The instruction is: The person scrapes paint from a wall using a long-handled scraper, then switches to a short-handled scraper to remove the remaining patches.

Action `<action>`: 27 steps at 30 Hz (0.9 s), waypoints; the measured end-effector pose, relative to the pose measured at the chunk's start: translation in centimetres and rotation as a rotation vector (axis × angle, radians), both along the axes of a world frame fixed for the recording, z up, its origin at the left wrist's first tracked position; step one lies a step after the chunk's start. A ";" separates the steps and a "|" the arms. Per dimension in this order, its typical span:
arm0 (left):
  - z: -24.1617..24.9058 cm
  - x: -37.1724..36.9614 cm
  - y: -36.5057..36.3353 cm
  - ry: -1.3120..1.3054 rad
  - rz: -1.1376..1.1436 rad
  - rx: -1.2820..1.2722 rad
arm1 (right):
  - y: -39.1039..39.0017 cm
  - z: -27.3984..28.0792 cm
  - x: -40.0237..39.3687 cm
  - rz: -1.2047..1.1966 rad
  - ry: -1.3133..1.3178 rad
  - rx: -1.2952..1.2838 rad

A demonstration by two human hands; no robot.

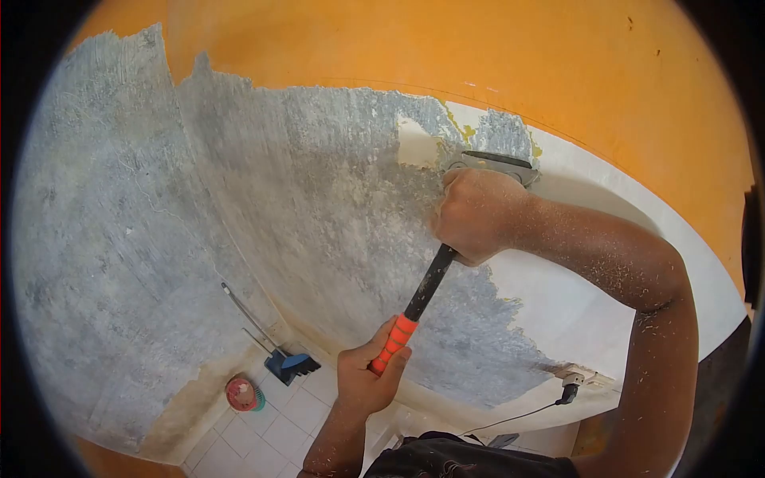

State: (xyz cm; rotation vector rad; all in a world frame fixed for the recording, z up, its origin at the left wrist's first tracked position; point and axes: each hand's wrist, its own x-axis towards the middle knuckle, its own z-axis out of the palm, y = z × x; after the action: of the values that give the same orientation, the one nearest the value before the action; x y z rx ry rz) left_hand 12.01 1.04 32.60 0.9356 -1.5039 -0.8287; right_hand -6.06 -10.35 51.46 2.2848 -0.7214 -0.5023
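Wall (319, 191), scraper (430, 283) partly behind right hand (480, 211)

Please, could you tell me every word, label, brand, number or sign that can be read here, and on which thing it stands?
There is no readable text.
Dark shirt: thin pale lines, too unclear to tell whether they are lettering.
Long-handled scraper, orange grip: dark bands, no letters visible.

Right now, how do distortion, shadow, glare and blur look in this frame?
Head view: strong fisheye look, with black rounded borders and the orange paint meeting the white paint along a bowed line; head view: soft shadow on the white paint beside the right forearm; head view: no strong glare on the wall; head view: right hand looks slightly soft, possibly motion or dust.
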 end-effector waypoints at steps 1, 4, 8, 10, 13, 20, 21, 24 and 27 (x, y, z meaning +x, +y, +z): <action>0.6 0.0 0.5 -0.028 0.013 -0.007 | 0.1 -0.1 -0.2 0.017 -0.034 0.003; 0.3 0.1 0.7 -0.051 0.021 -0.041 | 0.7 0.3 -0.1 0.018 -0.041 0.011; 0.4 -0.4 -0.7 -0.024 0.053 -0.099 | -0.2 0.6 -0.2 0.003 -0.070 0.000; 1.3 -0.1 0.0 -0.065 0.041 -0.077 | 0.3 0.6 -0.3 -0.004 -0.070 0.016; 0.8 -0.3 0.2 -0.092 0.028 -0.094 | 0.8 0.7 -0.5 -0.021 -0.074 0.022; 1.2 0.3 0.9 -0.089 0.049 -0.083 | 0.9 1.0 -0.5 0.006 -0.065 -0.006; 1.2 0.3 1.3 -0.061 0.005 -0.084 | 1.0 0.7 -0.8 0.042 -0.096 0.019; 1.5 -0.5 0.1 -0.032 0.022 -0.007 | -0.4 0.8 -0.5 0.080 -0.093 -0.021; 2.7 -0.1 0.5 -0.111 0.082 -0.025 | 0.3 1.5 0.0 0.069 -0.090 0.001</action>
State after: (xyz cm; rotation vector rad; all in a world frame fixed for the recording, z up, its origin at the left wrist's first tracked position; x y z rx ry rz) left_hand 11.88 1.51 35.26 1.0321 -1.5565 -0.7073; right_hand -6.02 -10.10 52.99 2.3367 -0.6835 -0.3693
